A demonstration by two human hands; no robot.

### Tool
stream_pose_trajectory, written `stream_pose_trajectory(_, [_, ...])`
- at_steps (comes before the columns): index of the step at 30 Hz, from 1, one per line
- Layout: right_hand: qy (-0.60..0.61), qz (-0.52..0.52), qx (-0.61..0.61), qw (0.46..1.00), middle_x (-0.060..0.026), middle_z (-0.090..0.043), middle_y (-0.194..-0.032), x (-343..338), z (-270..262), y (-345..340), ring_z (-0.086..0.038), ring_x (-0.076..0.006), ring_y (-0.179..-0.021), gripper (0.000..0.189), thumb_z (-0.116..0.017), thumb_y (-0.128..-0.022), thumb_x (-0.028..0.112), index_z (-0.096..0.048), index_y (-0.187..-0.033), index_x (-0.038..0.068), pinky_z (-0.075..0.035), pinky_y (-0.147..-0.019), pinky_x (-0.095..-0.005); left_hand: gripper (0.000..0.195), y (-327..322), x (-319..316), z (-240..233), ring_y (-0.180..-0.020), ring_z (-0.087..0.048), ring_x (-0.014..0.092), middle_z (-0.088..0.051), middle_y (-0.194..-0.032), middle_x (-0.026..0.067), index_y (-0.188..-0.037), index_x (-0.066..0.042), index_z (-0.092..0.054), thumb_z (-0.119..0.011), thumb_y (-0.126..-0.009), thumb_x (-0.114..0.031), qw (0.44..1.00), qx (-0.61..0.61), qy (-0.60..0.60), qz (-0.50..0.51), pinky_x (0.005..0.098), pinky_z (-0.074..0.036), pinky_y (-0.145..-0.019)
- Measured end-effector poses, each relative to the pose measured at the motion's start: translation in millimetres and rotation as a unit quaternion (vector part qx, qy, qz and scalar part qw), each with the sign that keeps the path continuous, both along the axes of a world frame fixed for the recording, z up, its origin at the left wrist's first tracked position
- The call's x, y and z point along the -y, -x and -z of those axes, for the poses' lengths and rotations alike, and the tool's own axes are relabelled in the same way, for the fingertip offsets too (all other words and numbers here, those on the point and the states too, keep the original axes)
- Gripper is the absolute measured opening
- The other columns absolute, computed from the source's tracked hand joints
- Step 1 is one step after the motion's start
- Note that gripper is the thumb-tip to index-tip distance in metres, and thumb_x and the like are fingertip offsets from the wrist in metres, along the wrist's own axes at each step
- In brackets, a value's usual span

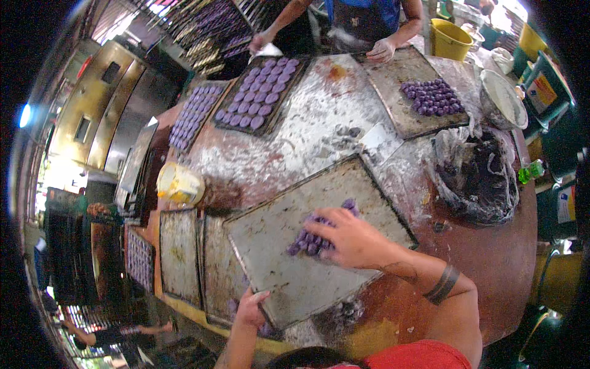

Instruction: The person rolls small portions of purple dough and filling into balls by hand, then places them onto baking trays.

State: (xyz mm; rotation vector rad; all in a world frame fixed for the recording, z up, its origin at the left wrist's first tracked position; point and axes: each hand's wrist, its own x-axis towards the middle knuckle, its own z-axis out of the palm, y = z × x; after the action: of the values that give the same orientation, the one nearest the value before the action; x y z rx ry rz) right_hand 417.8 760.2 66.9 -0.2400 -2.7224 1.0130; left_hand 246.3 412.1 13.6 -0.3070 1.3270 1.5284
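Observation:
A metal baking tray lies at an angle before me, its near left part raised in my left hand, which grips the rim with the thumb on top. My right hand rests over a cluster of small purple dough balls on this tray; its fingers are spread and a little blurred, and they hide part of the cluster. One more dough lump shows just past the fingers. Under the tray's left side sits another metal tray, with a few purple pieces partly hidden near my left hand.
Across the floured table a co-worker's hands are by a tray of dough balls. Trays of flattened purple rounds stand far left. A plastic bucket is at left; a plastic bag with dark dough and a bowl at right.

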Motion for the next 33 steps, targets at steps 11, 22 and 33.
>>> stream_pose_trajectory(11, [0.398,0.427,-0.208,0.785,-0.002,-0.065,-0.102,60,45,-115,-0.061,-0.0129,-0.093,0.018,-0.063,-0.097,0.003,-0.066,-0.115,0.003,-0.052,-0.082,-0.027,0.066,19,72,-3,-0.112,-0.067,0.04,-0.067,-0.126,0.0223,-0.139,0.007,-0.052,-0.065,-0.076,-0.007,0.997,-0.044,-0.068,-0.01,0.0534,-0.055,-0.099])
stream_pose_trajectory(22, [0.238,0.249,-0.058,0.937,-0.0078,-0.067,-0.104,129,-9,-68,-0.066,-0.0201,-0.096,0.023,-0.064,-0.097,0.006,-0.066,-0.12,0.002,-0.053,-0.085,-0.03,0.042,48,310,-61,-0.09,-0.068,0.033,-0.07,-0.103,0.0132,-0.114,0.002,-0.065,-0.063,-0.077,-0.019,0.938,-0.204,0.033,-0.279,0.0464,-0.056,-0.088])
stream_pose_trajectory(33, [-0.163,0.391,0.297,0.856,-0.0194,-0.029,-0.165,139,143,-68,-0.029,-0.0408,-0.151,0.064,-0.064,-0.092,0.033,-0.048,-0.152,0.017,-0.031,-0.122,-0.0482,0.058,182,418,-40,-0.114,-0.066,0.039,-0.067,-0.127,0.0188,-0.133,0.006,-0.057,-0.058,-0.078,-0.014,0.915,-0.193,-0.13,-0.331,0.0518,-0.053,-0.103])
